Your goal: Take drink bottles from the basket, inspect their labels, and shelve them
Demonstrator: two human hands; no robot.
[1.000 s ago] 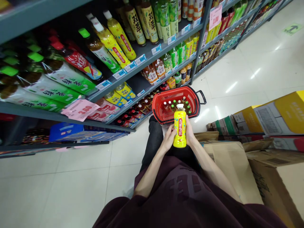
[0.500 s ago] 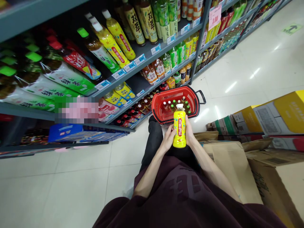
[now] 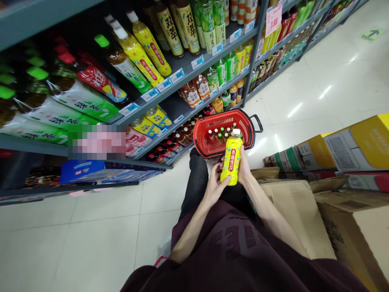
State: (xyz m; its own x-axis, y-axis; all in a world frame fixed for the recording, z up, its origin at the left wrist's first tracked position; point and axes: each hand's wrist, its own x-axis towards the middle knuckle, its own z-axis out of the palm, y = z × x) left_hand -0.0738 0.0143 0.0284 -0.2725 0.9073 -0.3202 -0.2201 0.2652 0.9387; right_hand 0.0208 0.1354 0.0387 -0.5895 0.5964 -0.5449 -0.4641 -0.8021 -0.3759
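Observation:
Between my two hands is a yellow drink bottle (image 3: pixel 231 160) with a white cap, tilted a little to the right at its top. My left hand (image 3: pixel 216 184) holds it low on the left side, thumb across the lower label. My right hand (image 3: pixel 244 168) grips its right side, with most of the fingers hidden behind it. Just beyond the bottle, on the floor, stands a red shopping basket (image 3: pixel 202 126) with a black rim and handle. Several small bottles (image 3: pixel 216 134) with white and green caps stand in the basket, partly hidden by the yellow bottle.
Grey shelves (image 3: pixel 194 73) full of drink bottles run along the left and far side. Large green tea bottles (image 3: pixel 82 101) lean at the near left. Opened cardboard boxes (image 3: pixel 298 211) and yellow cartons (image 3: pixel 358 142) are stacked on the right. Pale tiled floor (image 3: pixel 100 231) shows at the lower left.
The yellow bottle has tipped, its cap moving right and its base slightly left. My left hand has slid down toward the bottle's base.

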